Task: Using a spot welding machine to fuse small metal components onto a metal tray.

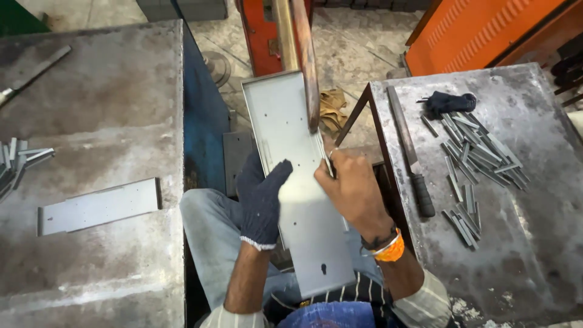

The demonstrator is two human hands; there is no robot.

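Observation:
A long grey sheet-metal channel (285, 130) with small punched holes lies along my lap, pointing away from me. My left hand (261, 197), in a dark blue knit glove, grips its left edge from below. My bare right hand (352, 188), with an orange band on the wrist, rests on the channel's right edge and pinches a small thin strip, held against that edge. A brown upright bar (306, 67) of the red machine (261, 30) touches the channel's far right side.
On the left metal table (109, 91) lie a flat grey plate (100, 206), a file (33, 76) and several small metal strips (21, 159). The right table (534, 243) holds a large file (410, 152), a dark glove (449, 103) and several metal strips (480, 158). An orange cabinet (486, 27) stands behind.

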